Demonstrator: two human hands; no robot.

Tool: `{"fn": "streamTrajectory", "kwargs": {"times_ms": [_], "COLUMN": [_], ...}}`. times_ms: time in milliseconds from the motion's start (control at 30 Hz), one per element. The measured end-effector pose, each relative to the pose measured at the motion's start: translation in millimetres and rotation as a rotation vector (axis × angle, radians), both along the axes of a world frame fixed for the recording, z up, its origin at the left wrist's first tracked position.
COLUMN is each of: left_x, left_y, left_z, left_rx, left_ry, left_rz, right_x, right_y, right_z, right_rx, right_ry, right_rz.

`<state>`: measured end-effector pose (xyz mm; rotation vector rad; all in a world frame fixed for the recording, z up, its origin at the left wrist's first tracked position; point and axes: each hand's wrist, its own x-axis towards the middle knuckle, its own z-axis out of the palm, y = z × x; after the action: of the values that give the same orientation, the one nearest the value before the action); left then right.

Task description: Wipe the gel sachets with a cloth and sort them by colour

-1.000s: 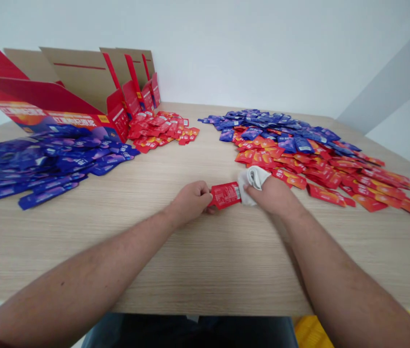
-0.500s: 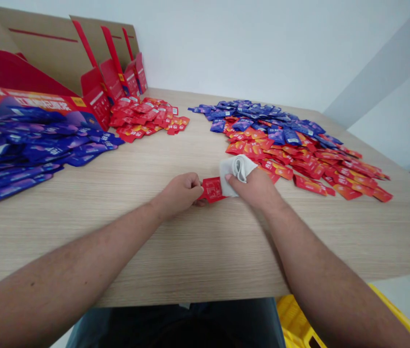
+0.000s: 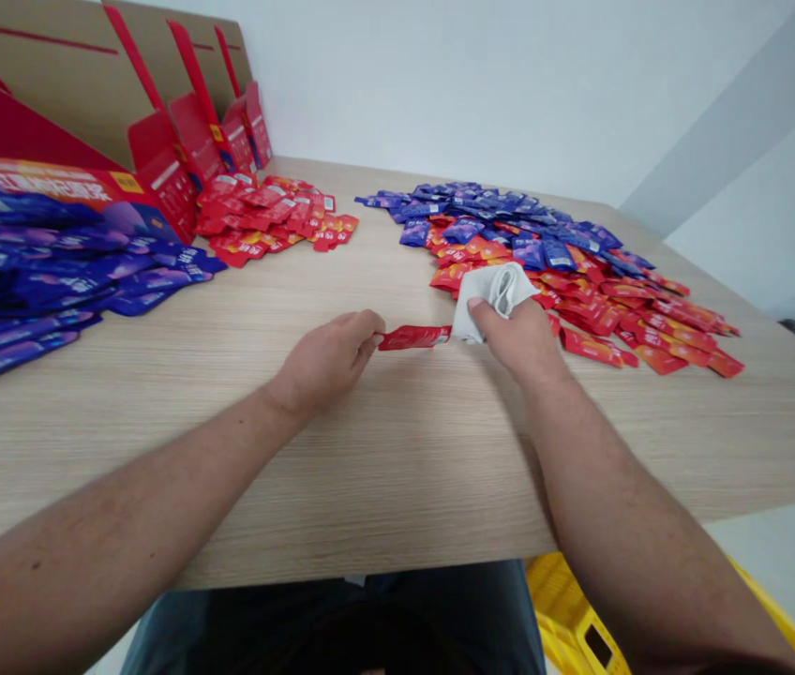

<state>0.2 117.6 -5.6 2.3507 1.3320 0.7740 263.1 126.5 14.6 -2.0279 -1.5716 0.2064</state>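
Observation:
A red foil sachet (image 3: 412,337) stretches across the gap between my hands, seen narrow and edge-on above the wooden table (image 3: 397,469). My left hand (image 3: 327,361) pinches its left end. My right hand (image 3: 514,339) grips a crumpled white cloth (image 3: 492,300) around the sachet's right end, and the cloth hides that end.
Loose blue sachets (image 3: 52,272) and red sachets (image 3: 263,220) lie at the far left beside open cardboard boxes (image 3: 88,94). A mixed red and blue heap (image 3: 545,262) spreads on the right. A yellow crate (image 3: 573,609) sits below the table's near edge.
The sachet has turned from lying broad and flat to a narrow edge-on strip. My hands are farther apart, and the cloth sits higher on my right hand. The view has shifted slightly.

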Motion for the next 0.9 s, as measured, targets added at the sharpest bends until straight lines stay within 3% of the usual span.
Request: {"fn": "streamTrajectory", "kwargs": {"times_ms": [67, 133, 333, 533, 600, 767, 900], "left_x": [-3, -4, 4, 6, 6, 7, 9], "left_y": [0, 0, 6, 11, 10, 8, 10], "left_z": [3.0, 2.1, -11.2, -12.0, -13.2, -17.0, -18.0], "left_rx": [0.048, -0.014, -0.438, -0.661, -0.677, -0.568, -0.510], "left_ry": [0.067, 0.054, -0.360, -0.545, -0.577, -0.412, -0.422], "left_rz": [0.008, 0.028, 0.052, 0.163, 0.170, 0.128, 0.078], "right_x": [-2, -2, -2, -5, -4, -18, -51], "right_y": [-2, -3, -4, -7, -6, -12, -22], "right_z": [2.0, 2.6, 3.7, 6.2, 6.1, -1.3, -12.9], "right_rx": [0.012, 0.008, -0.031, -0.023, -0.009, 0.030, -0.132], "right_ry": [0.020, 0.023, 0.002, 0.013, 0.016, 0.022, -0.095], "right_rz": [-0.005, -0.007, -0.017, 0.014, 0.030, 0.194, 0.402]}}
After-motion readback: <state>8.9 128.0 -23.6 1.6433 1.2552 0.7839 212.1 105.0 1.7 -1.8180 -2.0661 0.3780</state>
